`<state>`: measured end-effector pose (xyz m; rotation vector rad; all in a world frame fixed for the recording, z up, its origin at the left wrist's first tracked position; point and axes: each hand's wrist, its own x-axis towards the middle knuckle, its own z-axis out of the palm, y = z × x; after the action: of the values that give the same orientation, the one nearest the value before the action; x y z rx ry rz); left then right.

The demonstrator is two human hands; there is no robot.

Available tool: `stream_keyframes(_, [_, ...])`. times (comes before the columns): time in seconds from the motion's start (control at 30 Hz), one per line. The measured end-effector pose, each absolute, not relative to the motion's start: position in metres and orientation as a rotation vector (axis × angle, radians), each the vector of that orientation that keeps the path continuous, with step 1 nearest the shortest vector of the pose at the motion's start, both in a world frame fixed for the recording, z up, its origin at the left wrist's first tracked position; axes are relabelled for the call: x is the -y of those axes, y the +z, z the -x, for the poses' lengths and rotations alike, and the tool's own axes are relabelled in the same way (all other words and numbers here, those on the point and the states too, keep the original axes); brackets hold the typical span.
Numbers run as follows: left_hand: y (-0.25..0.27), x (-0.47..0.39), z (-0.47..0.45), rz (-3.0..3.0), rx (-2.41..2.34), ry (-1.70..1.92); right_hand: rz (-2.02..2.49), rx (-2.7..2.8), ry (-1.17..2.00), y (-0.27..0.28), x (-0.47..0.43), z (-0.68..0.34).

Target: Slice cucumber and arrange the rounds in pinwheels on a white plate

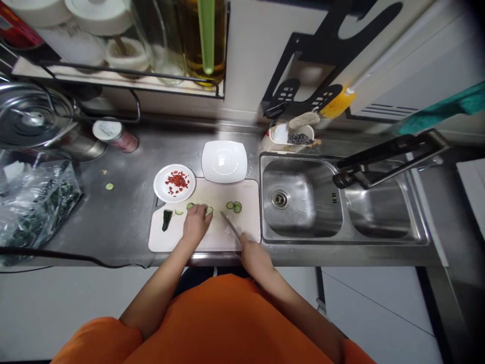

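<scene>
My left hand [197,221] is closed on a piece of cucumber [209,210], whose pale cut face shows at my fingertips. My right hand [256,257] grips a knife [232,226], its blade angled up and left over the white cutting board [206,242], apart from the cucumber. Several round cucumber slices [237,207] lie right of the blade. A dark green cucumber piece [166,220] rests on the board's left part, with thin pale green pieces [178,212] beside it. Another green piece [190,206] shows just behind my left hand.
A white plate [158,183] with small red pieces overlaps the board's back left corner. Behind the board stands a white square dish [223,161]. To the right is a double sink [303,194] with a dark faucet [390,159]. A plastic bag of greens [41,207] lies left.
</scene>
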<state>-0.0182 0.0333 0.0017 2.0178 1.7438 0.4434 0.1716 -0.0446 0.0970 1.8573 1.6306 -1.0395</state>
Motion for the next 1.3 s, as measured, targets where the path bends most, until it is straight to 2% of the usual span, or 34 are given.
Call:
stream_keyframes(0.23, [0.000,-0.040,0.025,-2.002,-1.527,0.510,-1.849,-1.659,-1.037,0.096,0.038,-0.165])
stream_keyframes(0.47, [0.001,-0.037,0.024,-1.960,-1.630,0.585,-1.804,-1.734,-1.028,0.104,0.029,-0.145])
stream_keyframes(1.3, [0.005,-0.038,0.023,-1.923,-1.655,0.511,-1.805,-1.692,-1.081,0.107,0.020,-0.130])
